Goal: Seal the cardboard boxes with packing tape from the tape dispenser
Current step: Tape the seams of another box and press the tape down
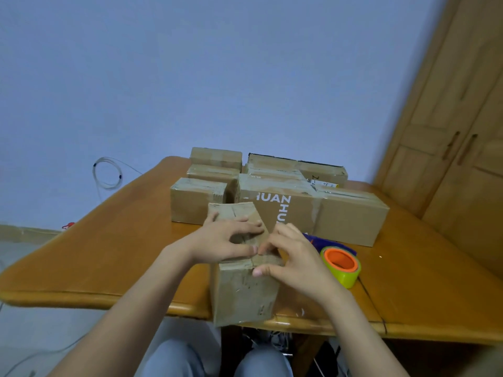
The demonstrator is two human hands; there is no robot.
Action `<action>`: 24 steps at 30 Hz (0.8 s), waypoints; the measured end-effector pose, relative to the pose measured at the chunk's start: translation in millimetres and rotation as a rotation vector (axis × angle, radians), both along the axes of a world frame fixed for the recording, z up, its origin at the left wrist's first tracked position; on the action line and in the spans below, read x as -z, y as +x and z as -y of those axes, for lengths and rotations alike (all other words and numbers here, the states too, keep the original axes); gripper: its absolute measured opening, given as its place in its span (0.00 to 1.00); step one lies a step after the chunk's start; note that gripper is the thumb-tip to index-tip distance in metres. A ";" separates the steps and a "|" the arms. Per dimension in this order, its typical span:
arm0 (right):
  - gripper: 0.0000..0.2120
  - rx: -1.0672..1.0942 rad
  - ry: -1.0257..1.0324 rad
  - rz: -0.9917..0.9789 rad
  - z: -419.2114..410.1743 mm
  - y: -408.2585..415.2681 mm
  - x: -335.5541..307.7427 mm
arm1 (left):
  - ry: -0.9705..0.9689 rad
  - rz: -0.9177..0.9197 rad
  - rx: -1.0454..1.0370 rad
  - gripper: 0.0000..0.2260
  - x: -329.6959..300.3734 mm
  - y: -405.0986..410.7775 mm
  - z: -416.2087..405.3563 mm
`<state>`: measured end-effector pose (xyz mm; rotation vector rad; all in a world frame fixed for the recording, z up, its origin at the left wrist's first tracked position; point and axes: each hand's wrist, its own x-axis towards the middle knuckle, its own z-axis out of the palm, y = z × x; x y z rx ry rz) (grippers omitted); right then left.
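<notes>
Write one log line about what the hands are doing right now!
left hand: pressing box top | right hand: pressing box top | box: at table edge | tape dispenser: idle, right of box

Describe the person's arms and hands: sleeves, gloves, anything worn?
Both forearms are bare as far as the frame shows; no sleeve edge is visible. The left hand and right hand wear no gloves, and no rings, watch or wristband show. Fingers are bare, nails short and unpainted. Light grey-blue trousers cover the knees below.

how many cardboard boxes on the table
7 visible, maybe more hidden: one under both hands, large printed one, one behind it, long one rear right, three stepped at left.
</notes>
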<state>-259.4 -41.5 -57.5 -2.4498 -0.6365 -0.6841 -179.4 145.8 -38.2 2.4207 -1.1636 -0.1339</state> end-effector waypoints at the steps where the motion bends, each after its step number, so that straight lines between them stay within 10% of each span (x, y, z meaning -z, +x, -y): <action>1: 0.21 -0.016 0.030 -0.026 3.8 -1.7 -1.1 | -0.019 -0.021 0.051 0.31 -0.4 -0.4 3.0; 9: 0.11 0.288 0.074 -0.097 62.2 3.0 -18.6 | -0.046 -0.054 0.149 0.26 -2.1 0.7 20.3; 18: 0.29 0.680 -0.391 -0.696 147.5 60.2 5.8 | 0.055 0.068 0.106 0.30 -4.6 9.7 37.3; 24: 0.21 0.697 -0.419 -0.666 155.5 80.3 30.4 | 0.094 0.140 0.143 0.29 -5.0 5.8 41.8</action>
